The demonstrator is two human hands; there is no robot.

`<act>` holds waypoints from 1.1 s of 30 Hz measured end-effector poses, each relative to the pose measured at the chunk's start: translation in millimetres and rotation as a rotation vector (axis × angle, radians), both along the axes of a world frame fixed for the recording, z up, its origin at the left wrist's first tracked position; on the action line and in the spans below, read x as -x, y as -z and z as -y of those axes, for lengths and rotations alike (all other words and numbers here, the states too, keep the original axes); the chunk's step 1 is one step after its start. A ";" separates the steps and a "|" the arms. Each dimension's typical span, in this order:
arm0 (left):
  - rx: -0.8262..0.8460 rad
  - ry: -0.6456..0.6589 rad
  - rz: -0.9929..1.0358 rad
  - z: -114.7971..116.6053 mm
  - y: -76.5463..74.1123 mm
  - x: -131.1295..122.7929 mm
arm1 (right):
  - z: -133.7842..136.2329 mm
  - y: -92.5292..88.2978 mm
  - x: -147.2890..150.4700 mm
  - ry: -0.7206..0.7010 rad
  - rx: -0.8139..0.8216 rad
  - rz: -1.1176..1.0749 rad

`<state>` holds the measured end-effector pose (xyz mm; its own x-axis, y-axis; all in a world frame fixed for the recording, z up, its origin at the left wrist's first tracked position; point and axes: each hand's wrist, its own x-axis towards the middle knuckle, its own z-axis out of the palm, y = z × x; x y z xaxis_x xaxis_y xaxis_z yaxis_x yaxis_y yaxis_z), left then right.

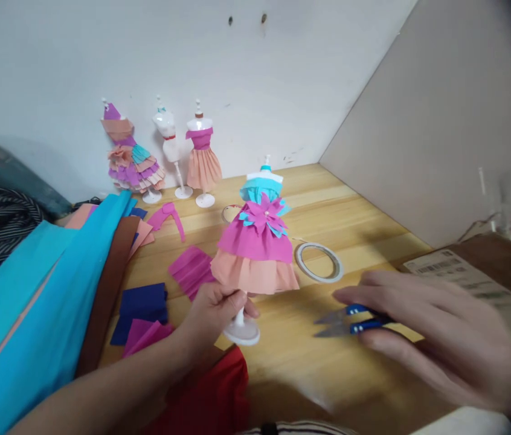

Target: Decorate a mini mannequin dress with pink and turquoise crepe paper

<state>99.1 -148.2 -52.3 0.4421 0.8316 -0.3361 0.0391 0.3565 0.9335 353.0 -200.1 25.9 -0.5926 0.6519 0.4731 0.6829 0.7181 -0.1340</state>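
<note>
My left hand (219, 302) is closed round the stem of a small white dress-form mannequin (243, 331), just above its round base. The mannequin wears a crepe-paper dress (255, 248) with a turquoise top, a magenta layer, a peach skirt and a magenta and turquoise flower (264, 212) at the waist. At the right, my right hand (432, 326), slightly blurred, has its fingers round blue-handled thread snips (355, 320). The two blades point left toward the mannequin and stand apart. A roll of double-sided tape (319, 263) lies behind the snips.
Three more mannequins (203, 157) stand by the back wall, two of them dressed. Turquoise crepe paper (56, 302) and brown sheets (108, 296) lie at left. Navy (142, 305), magenta (191, 270) and red paper (214, 393) are nearer. A cardboard box (477, 284) sits at right.
</note>
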 end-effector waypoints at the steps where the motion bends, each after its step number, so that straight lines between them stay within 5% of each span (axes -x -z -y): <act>1: 0.051 0.004 0.025 3.8 -3.0 -1.0 | 0.8 -1.9 -1.7 0.023 -0.116 0.055; 5: 0.231 -0.017 0.157 16.2 -12.3 -3.7 | 2.4 7.0 2.7 0.092 -0.328 0.126; 13: 0.275 -0.067 0.264 26.1 -19.0 -6.2 | -4.8 38.8 20.2 0.152 -0.393 0.030; 33: 0.411 -0.168 0.330 33.4 -30.2 -7.3 | -20.9 33.7 40.2 0.160 -0.438 -0.053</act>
